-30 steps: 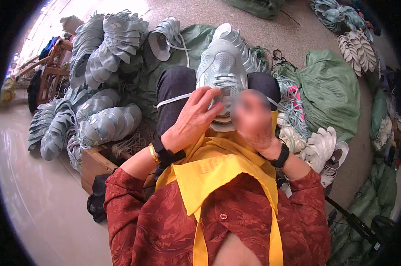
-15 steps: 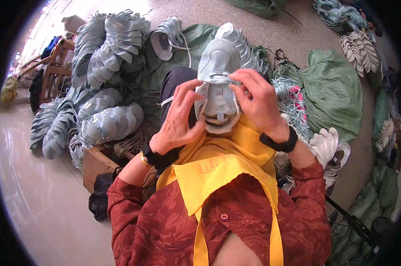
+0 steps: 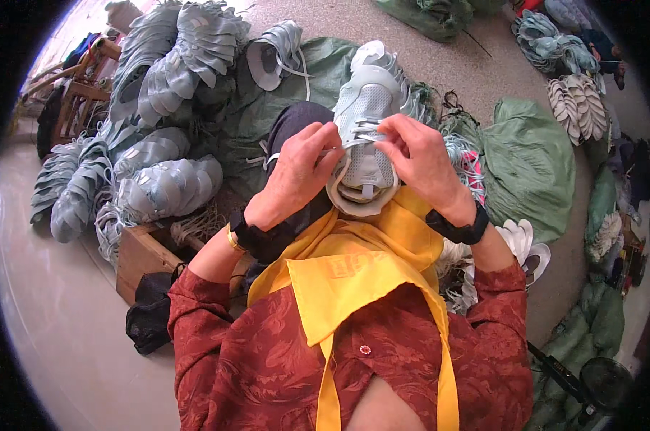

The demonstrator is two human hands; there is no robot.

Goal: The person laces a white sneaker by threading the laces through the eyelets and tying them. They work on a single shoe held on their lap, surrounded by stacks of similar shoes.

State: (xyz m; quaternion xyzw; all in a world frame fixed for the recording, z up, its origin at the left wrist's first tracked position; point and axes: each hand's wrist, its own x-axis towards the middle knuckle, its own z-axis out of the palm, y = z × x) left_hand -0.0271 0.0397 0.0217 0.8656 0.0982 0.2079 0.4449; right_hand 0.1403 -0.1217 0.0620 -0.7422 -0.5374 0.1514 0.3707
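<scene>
A pale grey-blue shoe upper [image 3: 368,169] rests on my lap over the yellow apron, its perforated tongue facing up. White shoelace [image 3: 363,131] crosses the tongue through the eyelets on both sides. On the upper's left side, my left hand [image 3: 300,169] is closed, thumb and forefinger pinching a length of the lace. At the right eyelet row my right hand [image 3: 422,161] pinches too, thumb and forefinger together on the lace by the edge. The fingers partly hide both eyelet rows.
Stacks of similar uppers [image 3: 188,65] are heaped at the left, above a wooden box [image 3: 145,258]. Green sacks [image 3: 529,169] lie beyond my knees and to the right. Tangled laces [image 3: 461,147] and white shoe parts [image 3: 519,241] sit beside my right arm.
My left fingers have come together from a spread pose into a pinch. Lace now crosses the tongue more plainly between the hands. The view has shifted slightly.
</scene>
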